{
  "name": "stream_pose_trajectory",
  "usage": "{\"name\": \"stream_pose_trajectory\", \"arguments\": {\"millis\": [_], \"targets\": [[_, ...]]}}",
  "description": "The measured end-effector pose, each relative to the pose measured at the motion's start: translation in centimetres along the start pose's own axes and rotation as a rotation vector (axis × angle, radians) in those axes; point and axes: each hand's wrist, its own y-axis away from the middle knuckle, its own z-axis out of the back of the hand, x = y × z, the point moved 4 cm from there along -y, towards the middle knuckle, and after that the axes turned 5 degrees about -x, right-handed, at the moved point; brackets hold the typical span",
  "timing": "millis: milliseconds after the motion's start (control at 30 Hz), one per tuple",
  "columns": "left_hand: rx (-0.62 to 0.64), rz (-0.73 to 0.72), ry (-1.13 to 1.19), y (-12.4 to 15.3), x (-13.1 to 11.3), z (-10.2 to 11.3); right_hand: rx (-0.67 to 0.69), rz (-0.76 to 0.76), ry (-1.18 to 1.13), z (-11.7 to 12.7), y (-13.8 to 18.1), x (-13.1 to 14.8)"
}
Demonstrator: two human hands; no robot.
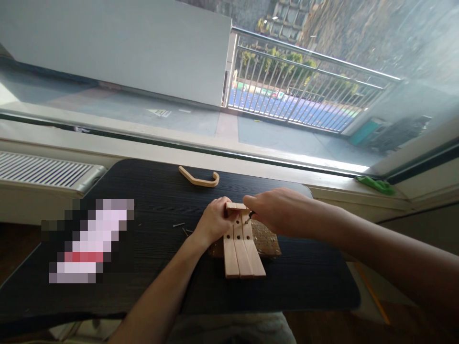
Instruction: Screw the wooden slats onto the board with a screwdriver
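Three pale wooden slats (243, 251) lie side by side on a black table (150, 248), joined at their far end by a short wooden crosspiece (236, 206). My left hand (215, 220) is closed around that far end from the left. My right hand (276, 210) comes in from the right, pinching a small dark tool (250, 216) whose tip touches the slats near the crosspiece. The slats rest partly on a brown perforated board (267, 239).
A curved wooden piece (199, 177) lies at the table's far edge. A few small nails (181, 227) sit left of my left hand. A blurred pink-white object (89, 239) lies on the table's left. A radiator (46, 172), window and green cloth (376, 185) are beyond.
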Motion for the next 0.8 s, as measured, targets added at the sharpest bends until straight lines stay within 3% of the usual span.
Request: {"name": "stream_pose_trajectory", "arguments": {"millis": [400,800], "targets": [[-0.002,-0.025,0.008,0.0,0.1,0.0,0.085,-0.131,0.015,0.3,-0.5,-0.6],[-0.011,-0.003,-0.010,0.0,0.0,0.0,0.074,-0.107,0.058,0.3,-1.1,-0.2]]}}
